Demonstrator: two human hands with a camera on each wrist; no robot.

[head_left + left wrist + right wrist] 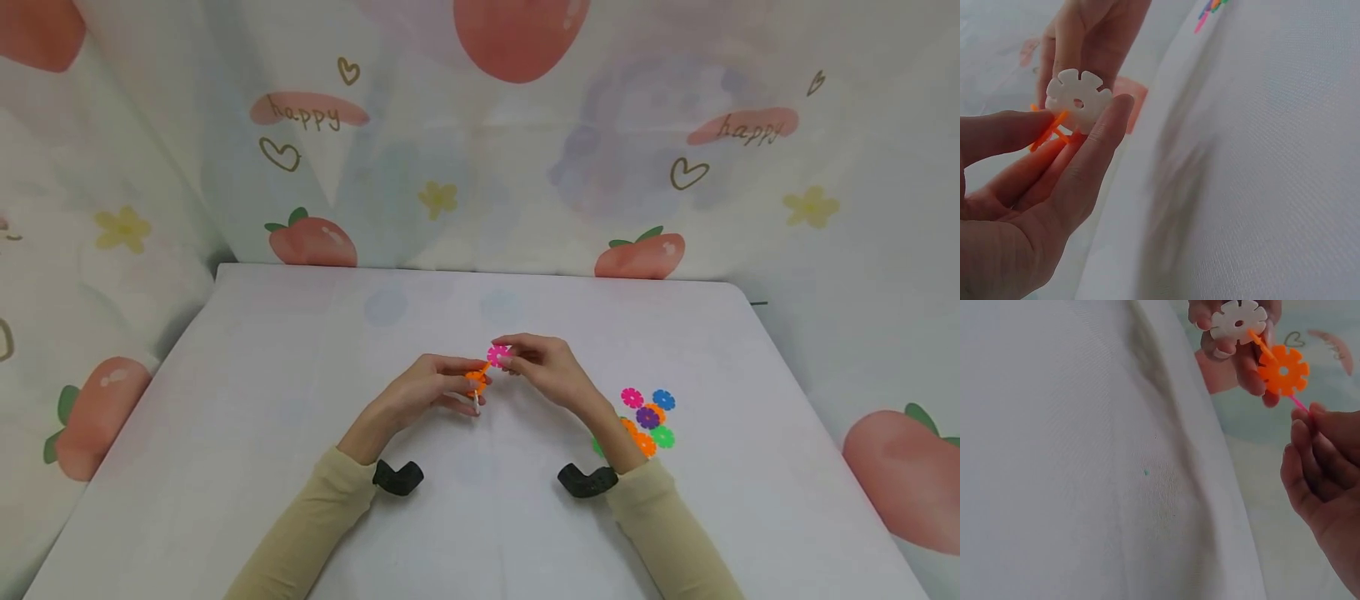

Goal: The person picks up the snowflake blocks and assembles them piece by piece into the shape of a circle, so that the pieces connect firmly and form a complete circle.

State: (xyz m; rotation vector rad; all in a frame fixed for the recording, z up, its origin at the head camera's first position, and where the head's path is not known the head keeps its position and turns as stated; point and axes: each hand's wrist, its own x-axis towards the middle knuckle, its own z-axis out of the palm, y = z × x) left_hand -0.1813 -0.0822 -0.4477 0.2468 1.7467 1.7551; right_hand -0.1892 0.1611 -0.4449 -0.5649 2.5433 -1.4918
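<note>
Above the middle of the table (pixel 300 333), both hands meet with a small assembly of notched plastic discs held clear of the cloth.

Left hand (pixel 420 393): forearm resting in from the near edge, palm turned inward, thumb and fingers curled and pinching a white disc (pixel 1077 100) by its rim. An orange disc (pixel 1282 370) is slotted edge-on into the white one; the two stand crosswise.

Right hand (pixel 543 367): wrist raised, fingers bent downward, fingertips pinching a pink disc (pixel 498 356) at the top of the assembly. From the right wrist view the pink piece shows only as a thin edge meeting the orange disc; whether it is fully seated cannot be told.

Handling judgement: pieces look light, stiff and thin, with smooth faces likely to slip. Best held by the rim between notches, leaving the joining slot free.

Toward the right edge, a pile of loose discs (pixel 647 421) lies on the cloth, near the right forearm.
</note>
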